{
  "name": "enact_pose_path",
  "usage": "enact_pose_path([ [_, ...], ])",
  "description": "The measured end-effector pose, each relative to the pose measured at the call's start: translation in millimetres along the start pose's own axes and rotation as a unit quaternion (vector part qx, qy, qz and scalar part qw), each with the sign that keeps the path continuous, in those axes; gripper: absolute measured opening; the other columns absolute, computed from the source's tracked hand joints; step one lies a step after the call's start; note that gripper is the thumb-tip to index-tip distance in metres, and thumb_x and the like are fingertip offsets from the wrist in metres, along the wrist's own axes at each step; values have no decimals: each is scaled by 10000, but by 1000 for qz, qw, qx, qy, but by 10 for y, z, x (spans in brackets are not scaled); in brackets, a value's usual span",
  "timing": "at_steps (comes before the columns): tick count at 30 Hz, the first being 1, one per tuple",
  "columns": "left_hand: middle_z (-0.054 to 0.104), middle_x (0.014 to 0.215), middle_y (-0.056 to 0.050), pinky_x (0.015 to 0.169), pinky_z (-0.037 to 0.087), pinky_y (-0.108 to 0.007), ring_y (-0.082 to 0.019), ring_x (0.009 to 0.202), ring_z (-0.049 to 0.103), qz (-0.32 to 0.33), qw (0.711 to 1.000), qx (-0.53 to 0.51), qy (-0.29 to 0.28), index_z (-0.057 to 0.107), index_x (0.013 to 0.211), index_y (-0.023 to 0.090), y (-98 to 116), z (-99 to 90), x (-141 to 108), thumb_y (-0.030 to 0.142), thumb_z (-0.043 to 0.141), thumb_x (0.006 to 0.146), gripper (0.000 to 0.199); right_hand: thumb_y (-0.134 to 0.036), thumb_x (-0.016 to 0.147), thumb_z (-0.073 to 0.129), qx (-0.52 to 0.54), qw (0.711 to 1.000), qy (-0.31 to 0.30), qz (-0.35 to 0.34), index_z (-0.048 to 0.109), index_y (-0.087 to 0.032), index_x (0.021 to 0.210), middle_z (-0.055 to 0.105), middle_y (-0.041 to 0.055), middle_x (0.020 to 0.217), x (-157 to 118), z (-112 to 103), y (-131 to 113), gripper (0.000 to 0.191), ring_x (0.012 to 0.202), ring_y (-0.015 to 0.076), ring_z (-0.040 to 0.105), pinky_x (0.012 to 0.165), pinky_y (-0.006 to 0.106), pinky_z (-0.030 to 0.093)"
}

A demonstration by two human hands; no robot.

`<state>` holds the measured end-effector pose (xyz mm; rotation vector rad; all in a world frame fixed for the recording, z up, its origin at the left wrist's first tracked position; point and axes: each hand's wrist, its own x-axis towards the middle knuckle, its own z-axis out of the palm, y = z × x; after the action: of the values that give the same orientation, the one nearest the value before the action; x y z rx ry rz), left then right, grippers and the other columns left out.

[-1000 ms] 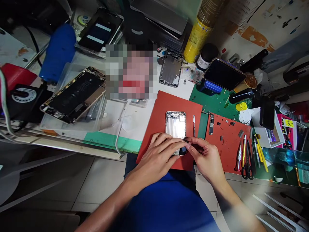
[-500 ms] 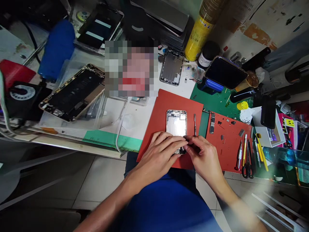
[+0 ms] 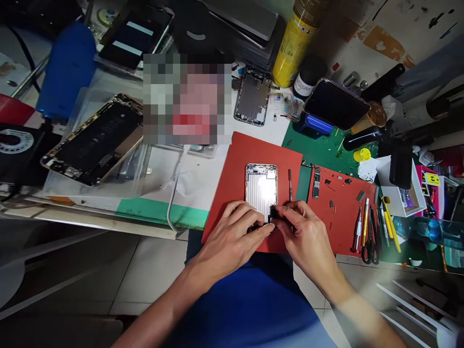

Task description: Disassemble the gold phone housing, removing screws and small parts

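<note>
A silver phone housing (image 3: 256,191), open and showing its bare metal inside, lies on a red mat (image 3: 226,179). My left hand (image 3: 232,237) rests over the housing's lower left, fingers bent, gripping its bottom end. At the lower right corner my right hand (image 3: 308,229) pinches a small black part (image 3: 274,211) between thumb and forefinger; its exact kind is too small to tell. Just above the right hand a thin metal screwdriver (image 3: 290,183) lies on the mat. My fingers hide the bottom edge of the housing.
On a second red mat (image 3: 340,217) lie a logic board (image 3: 316,182), small parts, screwdrivers and scissors (image 3: 370,249). An opened phone (image 3: 96,140) sits on plastic boxes at left. A propped phone (image 3: 337,104), yellow spray can (image 3: 292,48) and another housing (image 3: 253,96) stand behind. A white cable (image 3: 176,188) crosses the table edge.
My left fingers have drawn back and curled lower on the housing, uncovering more of its inside. The black part now shows at my right fingertips. The whole view has shifted slightly.
</note>
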<state>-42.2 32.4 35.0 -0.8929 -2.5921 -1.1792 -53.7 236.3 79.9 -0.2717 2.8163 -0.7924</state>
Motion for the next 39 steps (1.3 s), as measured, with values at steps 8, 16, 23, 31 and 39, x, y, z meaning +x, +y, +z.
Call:
enact_pose_path([
  [8,736,1011,-54,1037,466,-456,-241,1050,631,24,998,46,-25,716,1220,163,5,0,-5,92,645,1018,225,-4,969,410,-98,994,-39,-33,739,-236,1387,701,137,1272,-44,-92,20,581,921,248,778,708,354,650],
  [16,722,952,-31,1042,476,-445,-227,1012,632,23,998,45,-34,719,1251,189,11,-43,28,91,629,1030,258,-210,1074,545,89,992,70,49,762,-203,1164,806,77,1003,-27,-19,-33,235,783,216,780,727,332,644],
  [23,711,942,-30,1072,447,-439,-226,1022,632,11,998,35,-43,738,1217,185,15,-39,37,88,623,1038,234,-172,1003,592,147,979,83,115,744,-225,955,799,32,866,83,172,-106,167,712,207,759,630,303,566],
  [31,734,911,-14,1037,462,-407,-203,949,671,0,999,34,-32,742,1252,193,28,-15,93,55,620,1014,301,-209,1026,573,224,961,71,143,675,-244,931,744,22,843,74,190,-102,143,716,179,715,628,268,546],
  [39,732,903,-24,1001,468,-381,-194,926,624,-3,999,11,-34,735,1222,159,18,-27,104,48,627,1024,252,-217,1050,559,250,955,69,145,676,-250,982,737,9,862,47,205,-80,139,727,168,714,660,265,577],
])
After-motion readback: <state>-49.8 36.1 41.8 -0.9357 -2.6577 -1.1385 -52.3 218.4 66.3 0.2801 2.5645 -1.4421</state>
